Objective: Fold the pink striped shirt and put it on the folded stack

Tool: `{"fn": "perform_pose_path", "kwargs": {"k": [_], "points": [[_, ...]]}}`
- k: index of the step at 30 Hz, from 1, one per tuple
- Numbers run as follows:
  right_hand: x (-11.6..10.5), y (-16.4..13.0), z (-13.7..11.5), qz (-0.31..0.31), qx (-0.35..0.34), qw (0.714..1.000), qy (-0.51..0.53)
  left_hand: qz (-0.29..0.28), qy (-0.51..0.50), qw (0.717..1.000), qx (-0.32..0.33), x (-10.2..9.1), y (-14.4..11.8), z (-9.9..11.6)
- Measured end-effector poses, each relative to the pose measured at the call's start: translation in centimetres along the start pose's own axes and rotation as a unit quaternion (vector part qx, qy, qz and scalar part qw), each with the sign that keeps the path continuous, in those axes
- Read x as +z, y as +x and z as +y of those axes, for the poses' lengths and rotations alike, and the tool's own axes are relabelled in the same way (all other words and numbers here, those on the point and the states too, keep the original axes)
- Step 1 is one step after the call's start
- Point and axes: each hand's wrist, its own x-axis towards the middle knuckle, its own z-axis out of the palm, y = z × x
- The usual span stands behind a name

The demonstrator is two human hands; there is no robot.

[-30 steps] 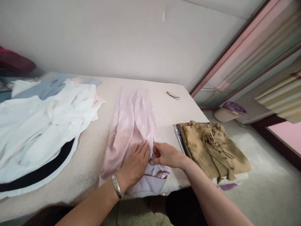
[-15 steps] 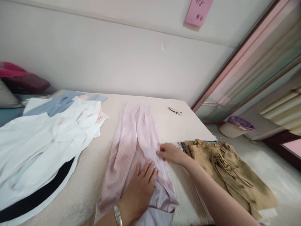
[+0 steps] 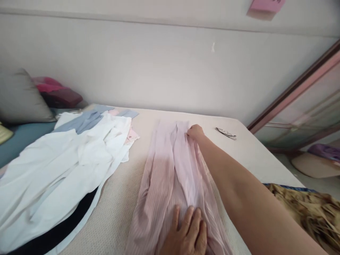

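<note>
A pale pink, finely striped shirt [image 3: 162, 177] lies lengthwise on the padded table, its long folded sides meeting near the middle. My left hand [image 3: 187, 235] rests palm down on its near part, the fingers spread. Up at the far right edge of the shirt, my right hand [image 3: 196, 132] is closed with the thumb side against the cloth, pinching that edge. My right forearm crosses over the table and hides part of its surface.
White clothes [image 3: 87, 156] with a black band are heaped on the left, blue pieces [image 3: 82, 120] among them. Glasses [image 3: 225, 133] lie at the far right. Folded brown clothing [image 3: 313, 212] sits at the right edge. Behind the table rises a white wall [image 3: 148, 63].
My right hand has moved from the middle of the shirt's right side to its far right edge. My left hand remains flat on the cloth. The view has turned left.
</note>
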Motion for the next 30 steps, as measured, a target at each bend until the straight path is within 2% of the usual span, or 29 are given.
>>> {"fn": "perform_pose_path", "kwargs": {"k": [3,5,8,10,11,13,15,17,19,21,24,27,30], "points": [[-0.3,0.0,0.0,0.005,-0.020,0.999,-0.027,-0.041,-0.015,0.999,0.006,-0.8,0.2,-0.1],[-1.0,-1.9,0.1,0.017,-0.034,0.998,-0.040,-0.094,-0.034,0.995,0.004,-1.7,0.4,-0.2],[-2.0,-8.6,0.7,0.053,-0.094,0.993,-0.055,-0.162,-0.087,0.983,-0.011,-2.9,0.7,-0.4],[-2.0,-14.7,1.8,0.071,-0.218,0.971,-0.064,-0.185,-0.130,0.974,-0.023,-3.5,0.8,-0.4],[-1.8,-17.8,2.5,0.068,-0.275,0.957,-0.066,-0.193,-0.146,0.970,-0.030,-3.9,0.8,-0.3],[-1.0,-22.8,4.2,0.048,-0.346,0.933,-0.090,-0.200,-0.165,0.965,-0.043,-4.8,1.2,-0.2],[0.2,-25.7,5.9,-0.003,-0.362,0.923,-0.132,-0.204,-0.174,0.962,-0.052,-6.1,1.9,-0.3],[1.3,-26.6,7.1,-0.046,-0.343,0.923,-0.166,-0.217,-0.198,0.955,-0.047,-7.5,3.1,-1.1],[2.0,-26.4,7.7,-0.067,-0.320,0.928,-0.181,-0.232,-0.223,0.945,-0.049,-8.7,4.2,-2.7],[2.2,-26.1,7.8,-0.070,-0.307,0.932,-0.182,-0.214,-0.207,0.950,-0.095,-9.1,4.5,-5.1],[1.8,-26.2,7.4,-0.063,-0.301,0.936,-0.174,-0.145,-0.116,0.965,-0.188,-8.4,3.0,-8.5],[1.3,-26.7,7.2,-0.052,-0.300,0.938,-0.163,-0.160,-0.073,0.962,-0.208,-7.0,1.4,-10.7],[1.2,-26.8,7.3,-0.041,-0.302,0.941,-0.147,-0.180,-0.059,0.960,-0.208,-5.8,2.6,-12.3]]}}
